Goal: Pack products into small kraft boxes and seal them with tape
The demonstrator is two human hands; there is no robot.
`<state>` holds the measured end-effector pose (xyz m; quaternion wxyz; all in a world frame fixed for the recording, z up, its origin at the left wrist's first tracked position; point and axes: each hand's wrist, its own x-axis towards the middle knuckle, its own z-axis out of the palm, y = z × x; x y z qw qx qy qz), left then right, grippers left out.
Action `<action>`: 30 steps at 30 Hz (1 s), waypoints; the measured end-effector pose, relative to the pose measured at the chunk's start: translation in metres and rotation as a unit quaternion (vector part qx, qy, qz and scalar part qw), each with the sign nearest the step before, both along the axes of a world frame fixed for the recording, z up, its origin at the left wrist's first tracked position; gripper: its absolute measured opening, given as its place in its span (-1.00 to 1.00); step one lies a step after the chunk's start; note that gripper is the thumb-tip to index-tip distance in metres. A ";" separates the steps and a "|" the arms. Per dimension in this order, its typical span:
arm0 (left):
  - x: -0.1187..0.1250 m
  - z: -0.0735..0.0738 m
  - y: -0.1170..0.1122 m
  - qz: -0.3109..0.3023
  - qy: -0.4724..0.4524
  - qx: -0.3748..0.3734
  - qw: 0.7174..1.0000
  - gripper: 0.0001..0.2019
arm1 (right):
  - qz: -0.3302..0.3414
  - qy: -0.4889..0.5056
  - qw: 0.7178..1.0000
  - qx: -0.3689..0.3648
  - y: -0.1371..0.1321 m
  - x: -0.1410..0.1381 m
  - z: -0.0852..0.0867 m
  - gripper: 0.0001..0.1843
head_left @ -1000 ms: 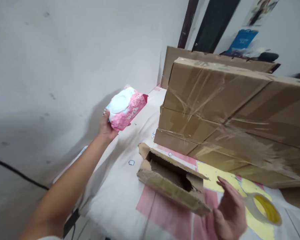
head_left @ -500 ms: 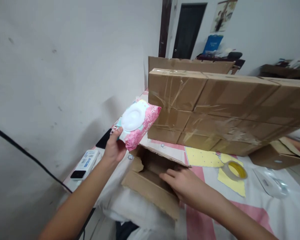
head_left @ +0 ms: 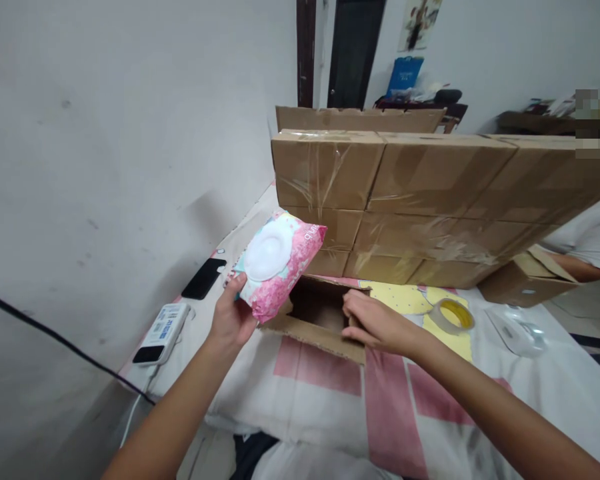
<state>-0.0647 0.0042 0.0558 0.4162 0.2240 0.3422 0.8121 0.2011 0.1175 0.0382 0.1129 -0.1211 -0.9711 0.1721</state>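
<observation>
Stretching across the back is the biggest thing here, a stack of taped cardboard cartons [head_left: 430, 200], standing on a bed cover [head_left: 330, 400] of white, pink and yellow patches. In front of it lies a small open cardboard box [head_left: 315, 320], mouth up, its near wall facing the camera. The right hand [head_left: 375, 325] rests on that box's right rim, fingers curled loosely over the edge and dipping inside, holding nothing else.

Over the box's left end, up in the air, is a pink wet-wipes pack [head_left: 280, 263]. The left hand [head_left: 233, 317] has it pinched at its lower left end, thumb on top, fingers closed beneath. The pack's long axis runs from that grip up and to the right, the free end pointing toward the cartons; its white round lid faces up at the camera.

Smaller bits: a roll of clear tape [head_left: 453, 315] lies flat to the right of the box, a black phone [head_left: 203, 278] and a white remote [head_left: 161, 330] sit left, near the wall.
</observation>
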 end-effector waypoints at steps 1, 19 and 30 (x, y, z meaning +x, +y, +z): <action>0.001 -0.001 -0.001 0.001 0.003 -0.001 1.000 -0.41 | -0.013 0.036 0.999 -0.033 0.003 0.005 -0.004 -0.72; 0.065 -0.022 -0.016 0.110 0.118 -0.027 0.987 -0.44 | -0.207 -0.015 0.978 0.007 -0.020 0.036 0.033 -0.62; 0.078 -0.053 -0.044 0.107 0.639 0.114 0.753 -0.02 | -0.169 0.318 0.783 -0.508 -0.061 -0.031 0.043 -0.14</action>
